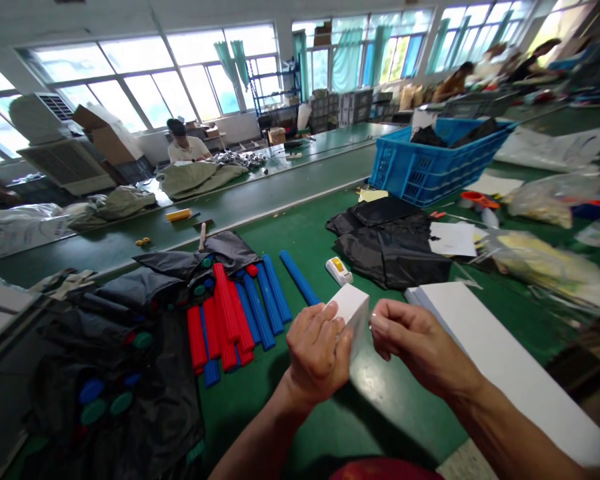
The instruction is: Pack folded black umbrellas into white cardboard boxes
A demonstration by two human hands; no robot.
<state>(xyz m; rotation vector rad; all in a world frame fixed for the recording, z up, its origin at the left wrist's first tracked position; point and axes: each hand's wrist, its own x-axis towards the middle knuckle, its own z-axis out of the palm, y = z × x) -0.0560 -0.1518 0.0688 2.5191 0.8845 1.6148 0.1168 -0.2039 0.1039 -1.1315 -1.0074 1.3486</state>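
Note:
Both my hands are raised over the green bench top, holding a small white cardboard box (351, 310) between them. My left hand (317, 350) wraps its near end, and the fingertips of my right hand (415, 340) press on its other end. To the left lie several ribbed red foam tubes (225, 313) and ribbed blue foam tubes (259, 310), partly overlapping. Just past the box sits a small white and yellow device (339, 270). A long white board (485, 347) lies beyond my right forearm.
Black fabric with coloured discs (125, 380) is heaped at the left, and another black fabric pile (390, 243) lies ahead. Behind it stands a blue plastic crate (437, 160). Plastic bags (545, 267) lie at the right. A co-worker (185, 143) sits at a far bench.

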